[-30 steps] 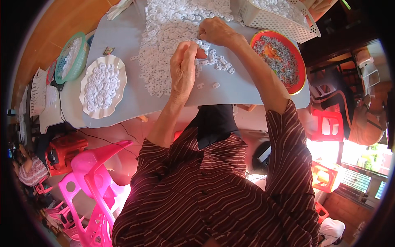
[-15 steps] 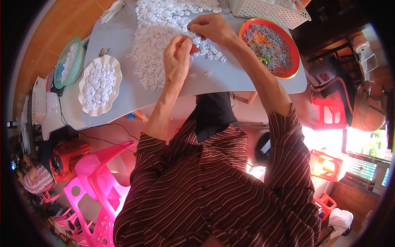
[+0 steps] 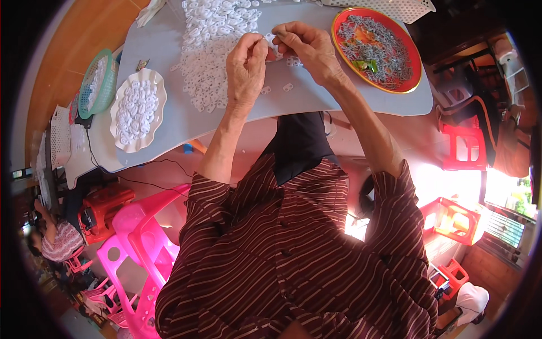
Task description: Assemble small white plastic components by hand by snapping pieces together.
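Both hands meet over the far middle of the grey table [image 3: 169, 45]: the left hand [image 3: 247, 63] and the right hand [image 3: 305, 44] pinch together on one small white plastic piece [image 3: 271, 39], fingertips of each closed on it from either side, so it sits held just above the tabletop between them. What exactly the fingers are doing to the piece is too small to tell — it looks like joining or pressing. Just to the left of the hands lies a broad loose heap of white pieces [image 3: 217, 39], spreading toward the far edge, and a few stray pieces [image 3: 288, 87] lie on the bare table just beneath the hands. Further left, a white scalloped plate [image 3: 119, 107] carries a fair mound of similar white pieces, and beyond it a green mesh basket [image 3: 90, 85] holds some more. To the right, a red round tray [image 3: 415, 62] holds a layer of small grey bits with a scrap of green among them. As a judgement, the work is partway through: the plate and basket suggest a good share already handled, yet the big heap on the table remains — likely the larger part — and the red tray is far from empty, so much handling seems left.
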A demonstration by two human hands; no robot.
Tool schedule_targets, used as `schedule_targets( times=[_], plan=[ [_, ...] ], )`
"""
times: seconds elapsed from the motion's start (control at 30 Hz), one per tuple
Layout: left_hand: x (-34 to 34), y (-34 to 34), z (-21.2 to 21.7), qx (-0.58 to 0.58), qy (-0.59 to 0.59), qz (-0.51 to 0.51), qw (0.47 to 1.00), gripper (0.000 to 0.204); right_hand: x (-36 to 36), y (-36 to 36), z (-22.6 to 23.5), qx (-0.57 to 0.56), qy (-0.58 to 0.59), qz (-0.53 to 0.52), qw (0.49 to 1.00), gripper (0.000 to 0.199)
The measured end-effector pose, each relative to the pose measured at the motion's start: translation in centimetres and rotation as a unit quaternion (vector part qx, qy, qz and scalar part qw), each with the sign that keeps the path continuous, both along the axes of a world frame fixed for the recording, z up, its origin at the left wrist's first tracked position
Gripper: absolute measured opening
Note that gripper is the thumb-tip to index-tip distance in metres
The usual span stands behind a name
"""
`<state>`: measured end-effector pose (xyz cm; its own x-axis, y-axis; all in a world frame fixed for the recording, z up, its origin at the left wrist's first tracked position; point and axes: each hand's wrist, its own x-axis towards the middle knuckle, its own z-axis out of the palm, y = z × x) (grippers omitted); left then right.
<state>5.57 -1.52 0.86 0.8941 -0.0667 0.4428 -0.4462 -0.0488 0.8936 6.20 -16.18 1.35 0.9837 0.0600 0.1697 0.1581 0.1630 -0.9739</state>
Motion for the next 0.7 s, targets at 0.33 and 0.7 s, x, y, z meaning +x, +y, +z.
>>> schedule_targets(
  times=[0.33,0.7],
  plan=[
    [-0.1,0.2,0.3,0.003,0.068,-0.045,0.997,0.016,-1.2,1.0,2.2,-0.141,-0.066,-0.058,0.986,0.011],
    [0.5,0.7,-0.7,-0.173,0.167,-0.098,0.966,0.013,0.1,-6.9,3.4,-0.437,-0.243,-0.201,0.842,0.012]
  ],
)
